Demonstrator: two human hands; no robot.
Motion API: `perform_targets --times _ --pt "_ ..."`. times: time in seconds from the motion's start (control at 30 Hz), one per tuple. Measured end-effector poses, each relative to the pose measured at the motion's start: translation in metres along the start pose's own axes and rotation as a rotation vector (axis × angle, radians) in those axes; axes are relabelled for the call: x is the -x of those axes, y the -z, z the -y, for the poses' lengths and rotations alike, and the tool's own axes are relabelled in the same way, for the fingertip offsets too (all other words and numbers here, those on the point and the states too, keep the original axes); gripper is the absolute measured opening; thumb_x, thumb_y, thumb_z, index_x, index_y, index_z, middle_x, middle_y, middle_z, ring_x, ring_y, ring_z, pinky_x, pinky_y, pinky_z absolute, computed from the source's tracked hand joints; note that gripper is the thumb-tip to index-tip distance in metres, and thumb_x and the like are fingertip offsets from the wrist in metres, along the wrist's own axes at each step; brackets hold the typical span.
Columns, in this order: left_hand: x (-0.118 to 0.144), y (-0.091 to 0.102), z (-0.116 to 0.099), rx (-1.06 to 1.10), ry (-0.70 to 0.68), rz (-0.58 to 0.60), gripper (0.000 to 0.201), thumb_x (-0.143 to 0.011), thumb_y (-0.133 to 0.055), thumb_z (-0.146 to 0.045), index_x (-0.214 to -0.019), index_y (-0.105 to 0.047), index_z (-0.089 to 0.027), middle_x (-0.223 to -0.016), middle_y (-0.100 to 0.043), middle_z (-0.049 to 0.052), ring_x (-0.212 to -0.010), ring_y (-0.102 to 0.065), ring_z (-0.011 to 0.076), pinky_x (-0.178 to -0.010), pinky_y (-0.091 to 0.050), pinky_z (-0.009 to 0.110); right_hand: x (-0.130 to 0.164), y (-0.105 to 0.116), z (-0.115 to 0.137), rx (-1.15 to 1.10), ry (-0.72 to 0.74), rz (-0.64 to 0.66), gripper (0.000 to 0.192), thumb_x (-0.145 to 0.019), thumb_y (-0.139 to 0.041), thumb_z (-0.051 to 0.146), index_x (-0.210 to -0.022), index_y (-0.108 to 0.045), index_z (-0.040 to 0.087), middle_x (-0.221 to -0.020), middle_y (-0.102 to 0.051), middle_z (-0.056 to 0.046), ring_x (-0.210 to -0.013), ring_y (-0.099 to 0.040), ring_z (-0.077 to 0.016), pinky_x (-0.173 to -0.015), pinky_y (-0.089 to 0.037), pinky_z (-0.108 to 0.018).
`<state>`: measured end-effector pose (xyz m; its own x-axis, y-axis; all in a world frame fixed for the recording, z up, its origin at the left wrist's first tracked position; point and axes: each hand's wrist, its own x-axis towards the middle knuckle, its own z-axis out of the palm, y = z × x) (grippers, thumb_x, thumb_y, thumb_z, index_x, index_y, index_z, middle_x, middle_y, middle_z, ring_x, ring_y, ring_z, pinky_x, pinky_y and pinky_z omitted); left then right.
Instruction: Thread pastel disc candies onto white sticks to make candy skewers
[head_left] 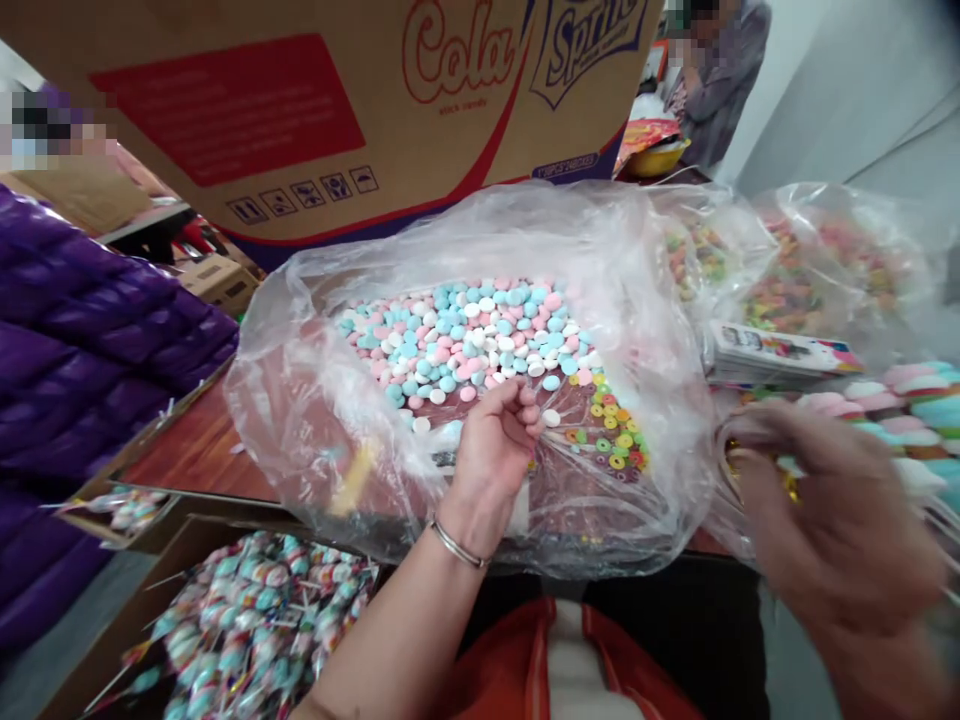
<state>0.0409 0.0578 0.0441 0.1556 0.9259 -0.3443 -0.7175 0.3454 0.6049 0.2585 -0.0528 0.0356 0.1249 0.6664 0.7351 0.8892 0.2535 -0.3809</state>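
My left hand [495, 440], with a bangle [457, 545] at the wrist, is palm up with curled fingers over an open clear plastic bag [292, 340]. Whatever the fingers hold, if anything, is hidden. Just beyond them lies a heap of pink, blue and white round candies [465, 335]. Small ring candies [619, 430] in green, yellow and orange lie to the right of that hand. At the right, my right hand [832, 540] is smeared by motion, its fingers bent beside shiny gold pieces [787, 480]. Swirled marshmallow-like sweets [877, 400] lie beyond it.
A big cardboard box [390, 130] stands behind the bag. Below left, another box holds wrapped stick candies [255, 620]. A stack of printed cards [780, 350] and bags of colourful candies [817, 260] lie to the right. A person [724, 80] is at the back right.
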Motion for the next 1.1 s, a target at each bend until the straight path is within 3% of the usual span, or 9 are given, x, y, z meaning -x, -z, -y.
perform_targets --times 0.17,0.27,0.33,0.43,0.57,0.73,0.87,0.97,1.1 --pt "-0.007 -0.019 0.018 -0.004 0.001 0.034 0.006 -0.078 -0.059 -0.013 -0.074 -0.055 -0.015 -0.060 -0.053 -0.004 -0.045 -0.045 0.0049 -0.042 -0.035 0.016 -0.005 -0.040 0.072 -0.305 0.216 0.075 0.052 -0.089 -0.052 0.008 -0.140 -0.045 0.021 -0.120 -0.061 -0.013 -0.114 -0.058 -0.0247 -0.099 -0.050 -0.044" --pt "-0.006 -0.021 0.022 -0.027 0.028 0.077 0.012 -0.075 -0.064 -0.016 -0.070 -0.054 -0.016 -0.057 -0.053 -0.005 -0.042 -0.044 0.0043 -0.042 -0.035 0.015 0.002 -0.057 0.097 -0.460 0.357 0.124 0.045 -0.094 -0.044 0.013 -0.139 -0.045 0.017 -0.123 -0.060 -0.011 -0.117 -0.054 -0.0222 -0.102 -0.048 -0.039" --pt "-0.005 -0.019 0.023 -0.039 0.054 0.117 0.013 -0.074 -0.067 -0.016 -0.069 -0.054 -0.017 -0.057 -0.053 -0.006 -0.043 -0.046 0.0049 -0.041 -0.036 0.015 0.005 -0.067 0.100 -0.471 0.425 0.195 0.041 -0.095 -0.044 0.016 -0.136 -0.050 0.015 -0.123 -0.062 -0.011 -0.114 -0.056 -0.0222 -0.102 -0.049 -0.040" --pt "-0.005 -0.012 0.024 -0.079 0.092 0.109 0.014 -0.073 -0.068 -0.014 -0.072 -0.055 -0.018 -0.059 -0.055 -0.005 -0.046 -0.049 0.0058 -0.043 -0.040 0.015 0.006 -0.073 0.087 -0.388 0.402 0.130 0.039 -0.092 -0.048 0.013 -0.131 -0.054 0.011 -0.114 -0.067 -0.013 -0.108 -0.059 -0.0229 -0.099 -0.051 -0.041" --pt "0.002 0.001 0.021 -0.252 -0.139 0.029 0.020 -0.066 -0.072 -0.013 -0.083 -0.062 -0.017 -0.062 -0.060 -0.004 -0.049 -0.052 0.0073 -0.045 -0.041 0.015 0.012 -0.054 0.064 -0.329 0.310 0.076 0.048 -0.088 -0.049 0.005 -0.135 -0.049 0.011 -0.108 -0.069 -0.013 -0.107 -0.063 -0.0206 -0.096 -0.054 -0.037" --pt "0.011 0.033 -0.018 -0.835 -0.497 -0.069 0.014 -0.072 -0.073 -0.023 -0.084 -0.066 -0.019 -0.067 -0.063 -0.004 -0.053 -0.053 0.0101 -0.049 -0.039 0.019 0.041 -0.031 0.042 -0.317 0.195 0.105 0.055 -0.085 -0.054 0.001 -0.138 -0.050 0.016 -0.110 -0.069 -0.013 -0.104 -0.066 -0.0204 -0.093 -0.057 -0.033" --pt "0.017 0.062 -0.054 -1.553 -0.626 0.106 0.008 -0.082 -0.061 -0.025 -0.078 -0.067 -0.021 -0.071 -0.062 -0.002 -0.066 -0.056 0.0151 -0.062 -0.042 0.025 0.060 -0.040 0.033 -0.329 0.126 0.155 0.053 -0.089 -0.054 0.006 -0.140 -0.049 0.019 -0.114 -0.068 -0.013 -0.104 -0.067 -0.0216 -0.088 -0.059 -0.033" --pt "0.019 0.073 -0.057 -1.863 -0.664 0.217 0.014 -0.086 -0.056 -0.026 -0.075 -0.063 -0.021 -0.076 -0.062 0.002 -0.076 -0.057 0.0201 -0.071 -0.044 0.031 0.062 -0.051 0.035 -0.351 0.117 0.144 0.051 -0.089 -0.054 0.007 -0.139 -0.051 0.019 -0.114 -0.069 -0.013 -0.105 -0.067 -0.0223 -0.089 -0.059 -0.034" --pt "0.014 0.078 -0.038 -2.073 -0.766 0.189 0.015 -0.088 -0.060 -0.031 -0.077 -0.061 -0.020 -0.081 -0.062 0.005 -0.082 -0.056 0.0239 -0.076 -0.043 0.036 0.059 -0.062 0.037 -0.349 0.116 0.150 0.049 -0.090 -0.053 0.008 -0.137 -0.052 0.018 -0.114 -0.069 -0.013 -0.106 -0.067 -0.0232 -0.091 -0.059 -0.037"
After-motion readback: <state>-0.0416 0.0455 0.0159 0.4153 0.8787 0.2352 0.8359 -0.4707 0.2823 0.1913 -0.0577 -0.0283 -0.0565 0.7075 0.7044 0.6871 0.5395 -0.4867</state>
